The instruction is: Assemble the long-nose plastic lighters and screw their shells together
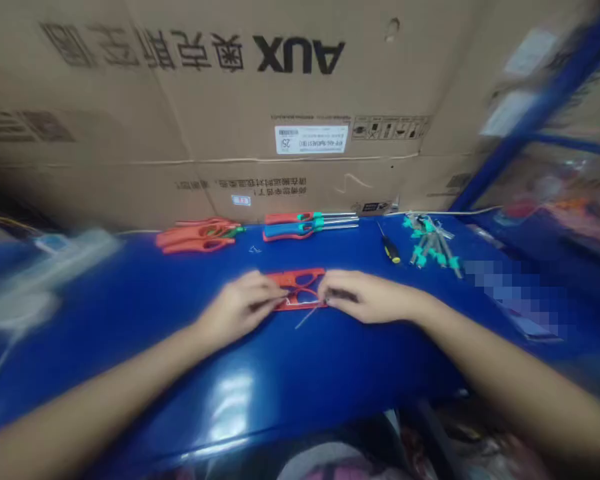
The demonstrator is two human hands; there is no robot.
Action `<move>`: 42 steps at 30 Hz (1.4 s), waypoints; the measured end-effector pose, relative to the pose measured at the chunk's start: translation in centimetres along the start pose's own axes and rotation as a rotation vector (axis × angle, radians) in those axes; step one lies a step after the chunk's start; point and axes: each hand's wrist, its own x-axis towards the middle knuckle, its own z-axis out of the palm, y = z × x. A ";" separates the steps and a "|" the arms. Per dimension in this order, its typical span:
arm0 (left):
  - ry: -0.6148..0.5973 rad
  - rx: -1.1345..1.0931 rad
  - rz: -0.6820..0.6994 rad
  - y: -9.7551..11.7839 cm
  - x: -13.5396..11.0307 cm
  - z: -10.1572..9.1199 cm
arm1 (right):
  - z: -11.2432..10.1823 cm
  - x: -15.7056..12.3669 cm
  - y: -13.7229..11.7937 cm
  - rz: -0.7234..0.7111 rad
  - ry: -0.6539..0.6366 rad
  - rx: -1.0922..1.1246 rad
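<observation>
Low over the middle of the blue table lies an open red lighter handle shell, with oval cutouts and a thin pale wire sticking out toward me. My left hand is closed at the shell's left end, thumb and forefinger pinched together over it. At the other end, my right hand has its fingers curled and pinching the shell's right edge. Any tiny part between the fingertips is blurred. Behind lie lighters with red and blue handles and metal tubes.
Red handle shells are piled at the back left. A black and yellow screwdriver lies right of the lighters, near metal tubes with green ends. A large cardboard box stands behind the blue table. A blue post rises at right.
</observation>
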 end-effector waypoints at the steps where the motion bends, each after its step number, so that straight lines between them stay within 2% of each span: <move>1: 0.020 -0.011 -0.046 0.2 0.0 0.1 | 0.0 -0.1 0.0 -0.002 0.003 0.002; 4: 0.051 -0.025 -0.128 0.8 0.0 0.3 | -0.1 -0.3 -0.1 -0.003 0.007 0.003; 6: 0.045 -0.019 -0.134 1.0 0.0 0.3 | -0.2 -0.4 -0.2 0.003 0.006 -0.002; 16: 0.000 0.039 0.014 0.7 0.0 0.0 | -0.4 -0.3 -0.3 0.019 -0.004 -0.038; 25: 0.094 -0.022 -0.135 0.9 0.1 0.7 | -0.2 -0.1 -0.1 0.013 0.001 -0.062; 29: 0.115 -0.036 -0.160 0.8 0.2 0.8 | -0.3 -0.1 -0.2 0.016 -0.004 -0.068; 37: 0.103 0.002 -0.081 0.7 0.1 0.8 | -0.3 -0.2 -0.3 0.024 -0.011 -0.069; 42: 0.098 0.016 -0.081 0.8 0.1 0.8 | -0.3 -0.2 -0.3 0.019 -0.008 -0.074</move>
